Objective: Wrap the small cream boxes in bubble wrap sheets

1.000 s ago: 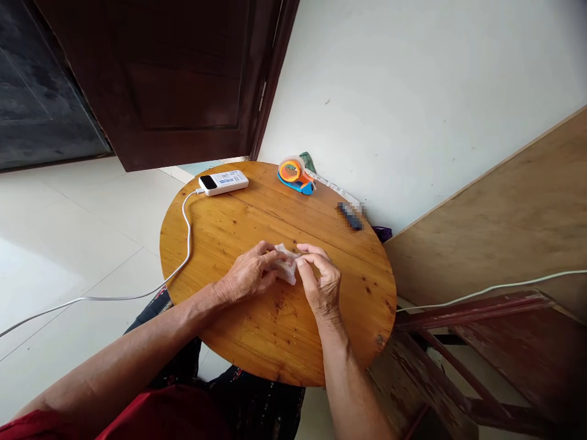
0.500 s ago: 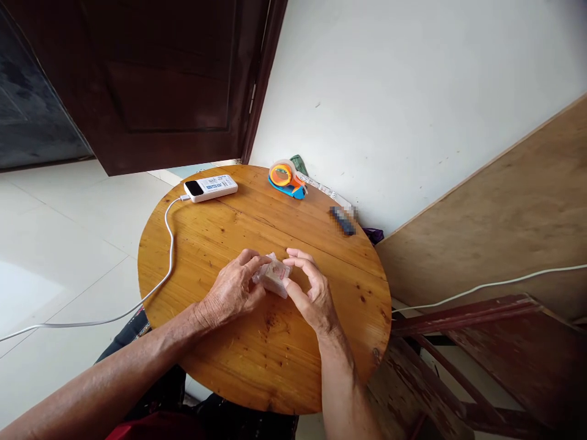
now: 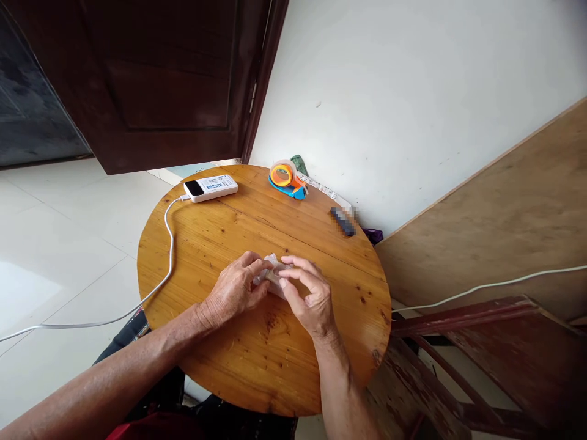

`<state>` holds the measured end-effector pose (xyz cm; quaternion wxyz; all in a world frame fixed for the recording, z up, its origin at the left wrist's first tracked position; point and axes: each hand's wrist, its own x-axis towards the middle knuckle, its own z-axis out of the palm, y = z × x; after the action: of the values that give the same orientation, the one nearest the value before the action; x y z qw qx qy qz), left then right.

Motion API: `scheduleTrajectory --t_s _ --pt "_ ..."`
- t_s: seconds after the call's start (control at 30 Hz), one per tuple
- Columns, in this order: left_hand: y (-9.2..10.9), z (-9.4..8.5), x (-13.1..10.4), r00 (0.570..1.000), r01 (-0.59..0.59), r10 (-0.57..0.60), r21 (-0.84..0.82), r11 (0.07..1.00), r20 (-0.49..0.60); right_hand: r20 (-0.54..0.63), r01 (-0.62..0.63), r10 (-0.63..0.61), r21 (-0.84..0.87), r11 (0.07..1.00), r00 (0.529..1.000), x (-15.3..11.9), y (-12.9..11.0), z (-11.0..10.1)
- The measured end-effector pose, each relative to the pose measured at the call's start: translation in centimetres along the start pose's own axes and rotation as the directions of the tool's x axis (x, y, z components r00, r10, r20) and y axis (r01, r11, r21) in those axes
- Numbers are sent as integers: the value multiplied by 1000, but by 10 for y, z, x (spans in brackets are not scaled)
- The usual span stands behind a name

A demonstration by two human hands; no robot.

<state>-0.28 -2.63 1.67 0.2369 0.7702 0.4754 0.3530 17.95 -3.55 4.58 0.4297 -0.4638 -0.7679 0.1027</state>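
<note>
A small pale box in clear wrapping (image 3: 275,285) rests on the round wooden table (image 3: 206,244), between my two hands. My left hand (image 3: 238,284) is closed on the left side of the wrapped box, its fingers bent over the edge. From the right, my right hand (image 3: 309,293) reaches over the box with thumb and fingers spread apart, the fingertips over the top and right side. These fingers cover part of the box's top.
A white power bank (image 3: 215,187) with a white cable (image 3: 172,244) lies at the back left. Further right are an orange and blue tape dispenser (image 3: 287,179) and a blurred dark object (image 3: 343,221). A reddish wooden chair (image 3: 468,318) stands right of the table.
My right hand's fingertips have shifted left over the box and now cover more of its top. My left hand and the box have hardly moved.
</note>
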Motion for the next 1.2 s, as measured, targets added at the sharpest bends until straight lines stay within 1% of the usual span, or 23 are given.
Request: scheduleTrajectory --t_s 0.07,0.13,0.23,0.3,0.43,0.5,0.63,0.73,0.8,0.9,0.97,1.03,1.13,1.2 --pt "1 -1 0 1000 7 -8 -28 1000 -10 -4 -50 51 61 997 999 0 2 -2" --pt "1 -2 0 1000 10 -11 -55 998 -13 33 -82 80 75 994 996 0 5 -4" --pt "1 -3 0 1000 11 -11 -65 998 -8 92 -108 101 74 991 991 0 11 -3" --pt "0 -2 1 1000 10 -10 -57 998 -7 90 -106 99 77 991 991 0 13 0" --pt "-1 -1 1 1000 10 -10 -59 998 -4 18 -69 68 25 997 998 -1 14 7" --pt "-1 -1 1 1000 3 -4 -68 998 -16 -23 -70 70 -1 998 997 -2 13 9" --pt "1 -3 2 999 -21 18 -97 995 -34 -97 -112 120 80 990 988 -1 11 11" --pt "3 -3 2 1000 16 -17 -91 996 -17 -128 -148 166 137 979 978 3 8 10" --pt "3 -1 2 999 35 -35 -73 997 -6 -145 -158 178 135 978 973 8 5 8" --pt "1 4 2 999 39 -37 -70 997 23 -165 -139 150 75 987 975 21 1 1" --pt "0 6 1 998 26 -22 -80 996 53 -155 -121 122 19 993 980 32 -1 -5" --pt "0 7 1 996 -5 12 -85 996 88 -138 -123 120 -12 992 983 45 1 -12" --pt "3 5 1 988 -27 43 -108 994 150 -153 -205 208 31 978 966 65 13 -18" --pt "5 2 1 984 -14 43 -162 987 175 -191 -289 306 112 951 933 78 25 -19"
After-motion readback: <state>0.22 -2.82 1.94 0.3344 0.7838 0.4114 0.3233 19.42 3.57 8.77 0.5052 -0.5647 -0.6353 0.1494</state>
